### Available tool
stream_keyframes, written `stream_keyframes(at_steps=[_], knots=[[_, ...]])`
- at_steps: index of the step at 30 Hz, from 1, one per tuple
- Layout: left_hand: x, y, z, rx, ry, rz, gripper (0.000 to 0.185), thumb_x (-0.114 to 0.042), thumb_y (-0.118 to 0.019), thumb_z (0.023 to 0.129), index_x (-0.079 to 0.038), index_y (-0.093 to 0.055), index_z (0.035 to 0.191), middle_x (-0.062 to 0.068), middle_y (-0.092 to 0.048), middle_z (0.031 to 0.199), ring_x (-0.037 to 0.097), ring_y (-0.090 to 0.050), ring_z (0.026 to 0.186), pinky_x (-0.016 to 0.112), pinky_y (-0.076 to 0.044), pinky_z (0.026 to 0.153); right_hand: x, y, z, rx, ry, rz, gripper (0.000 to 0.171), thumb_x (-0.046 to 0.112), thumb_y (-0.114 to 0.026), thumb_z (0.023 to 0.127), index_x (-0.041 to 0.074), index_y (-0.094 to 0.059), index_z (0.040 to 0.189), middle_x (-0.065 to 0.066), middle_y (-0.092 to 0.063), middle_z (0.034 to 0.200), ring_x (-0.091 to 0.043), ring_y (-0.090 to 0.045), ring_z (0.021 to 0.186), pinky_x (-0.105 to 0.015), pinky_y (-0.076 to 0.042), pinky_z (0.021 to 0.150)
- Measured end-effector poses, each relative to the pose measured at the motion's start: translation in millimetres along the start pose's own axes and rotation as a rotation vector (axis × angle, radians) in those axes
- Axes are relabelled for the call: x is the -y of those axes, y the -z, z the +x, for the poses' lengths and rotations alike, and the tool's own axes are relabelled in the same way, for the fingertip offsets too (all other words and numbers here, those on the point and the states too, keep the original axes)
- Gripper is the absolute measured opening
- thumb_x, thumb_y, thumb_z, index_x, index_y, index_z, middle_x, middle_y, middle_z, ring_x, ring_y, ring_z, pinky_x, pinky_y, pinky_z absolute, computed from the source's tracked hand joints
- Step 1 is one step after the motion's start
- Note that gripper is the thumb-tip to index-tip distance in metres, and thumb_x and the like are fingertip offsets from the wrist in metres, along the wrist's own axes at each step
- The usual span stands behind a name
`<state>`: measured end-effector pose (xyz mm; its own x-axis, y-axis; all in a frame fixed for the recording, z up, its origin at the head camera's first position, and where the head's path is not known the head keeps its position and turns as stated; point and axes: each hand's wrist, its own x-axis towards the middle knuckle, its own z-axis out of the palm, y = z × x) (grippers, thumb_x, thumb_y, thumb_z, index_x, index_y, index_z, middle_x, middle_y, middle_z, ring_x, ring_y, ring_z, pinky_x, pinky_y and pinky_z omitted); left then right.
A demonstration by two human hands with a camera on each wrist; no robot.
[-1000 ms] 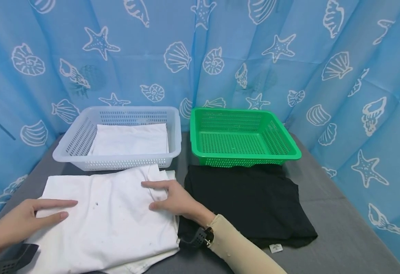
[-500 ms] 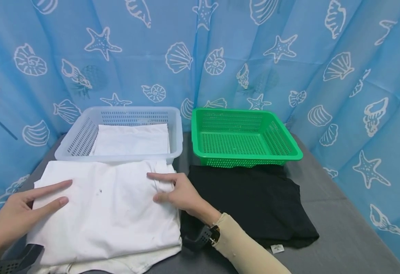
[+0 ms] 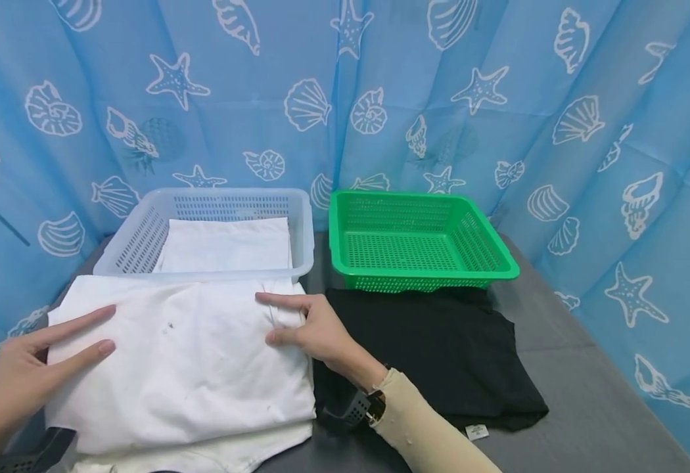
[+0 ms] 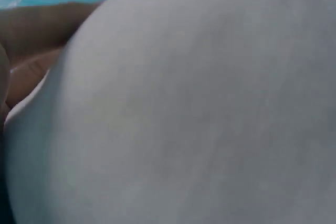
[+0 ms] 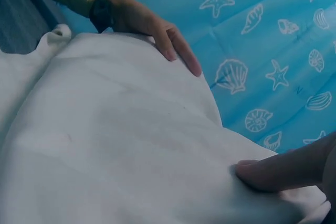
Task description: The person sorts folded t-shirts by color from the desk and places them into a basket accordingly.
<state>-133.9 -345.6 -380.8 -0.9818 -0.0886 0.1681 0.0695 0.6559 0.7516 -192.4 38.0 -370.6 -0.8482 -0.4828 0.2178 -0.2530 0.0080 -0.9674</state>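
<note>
A folded white garment (image 3: 203, 374) lies between my two hands, with a small dark mark on its upper face. My left hand (image 3: 22, 371) grips its left side, thumb and index finger spread on top and other fingers under the cloth. At the right side my right hand (image 3: 315, 332) holds it the same way; in the right wrist view the thumb (image 5: 262, 176) presses into the fabric. Its far edge overlaps the front of the white basket (image 3: 305, 236). Another white garment (image 3: 221, 453) shows beneath its near edge. White cloth (image 4: 199, 103) fills most of the left wrist view.
Inside the white basket lies a folded white cloth (image 3: 227, 246). A green basket (image 3: 424, 274) stands to its right on the grey table (image 3: 564, 381). In front of that lies a folded black garment (image 3: 428, 355) with a white label (image 3: 476, 431). A blue shell-patterned curtain (image 3: 392, 79) hangs behind.
Both hands have raised the folded white garment and shifted it away from me, so it now covers the white basket's front wall. More of the white garment underneath shows. The black garment stays put.
</note>
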Motion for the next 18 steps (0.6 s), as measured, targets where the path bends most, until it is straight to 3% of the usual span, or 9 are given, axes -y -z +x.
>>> stream_keyframes(at_steps=[3,8,15,18], knots=[[-4.7,2.6,-1.5,-0.022,-0.001,-0.070,0.062,-0.026,-0.075,0.090,-0.027,-0.050,0.146,-0.008,-0.044,0.143,-0.011,-0.045,0.103,0.024,-0.053,0.055,7,3,0,-0.003,0.022,-0.007,0.054,0.000,-0.081,0.079,0.019,-0.069,0.127,0.009,-0.061,0.131,-0.013,-0.051,0.123,-0.030,-0.050,0.087],[-17.4,3.9,-1.8,-0.042,-0.040,-0.099,0.065,-0.019,-0.078,0.087,-0.026,-0.050,0.146,-0.005,-0.045,0.139,-0.003,-0.049,0.099,0.019,-0.052,0.058,23,13,1,-0.038,0.068,-0.064,0.053,-0.001,-0.081,0.078,0.018,-0.070,0.126,0.008,-0.064,0.128,-0.013,-0.053,0.120,-0.030,-0.049,0.085],[-38.0,5.5,8.1,-0.006,-0.077,-0.011,0.073,-0.029,-0.080,0.085,-0.033,-0.044,0.149,0.027,-0.038,0.145,0.003,-0.046,0.095,0.023,-0.052,0.054,39,26,10,-0.051,0.094,-0.140,0.053,-0.002,-0.081,0.078,0.016,-0.070,0.126,0.008,-0.062,0.129,-0.013,-0.053,0.117,-0.032,-0.049,0.084],[-46.0,10.2,16.4,-0.002,-0.087,0.008,0.076,-0.031,-0.080,0.085,-0.035,-0.042,0.150,0.028,-0.034,0.148,0.008,-0.045,0.098,0.022,-0.051,0.054,46,30,17,-0.055,0.113,-0.151,0.054,-0.004,-0.080,0.078,0.014,-0.069,0.127,0.007,-0.063,0.129,-0.012,-0.050,0.124,-0.034,-0.046,0.090]])
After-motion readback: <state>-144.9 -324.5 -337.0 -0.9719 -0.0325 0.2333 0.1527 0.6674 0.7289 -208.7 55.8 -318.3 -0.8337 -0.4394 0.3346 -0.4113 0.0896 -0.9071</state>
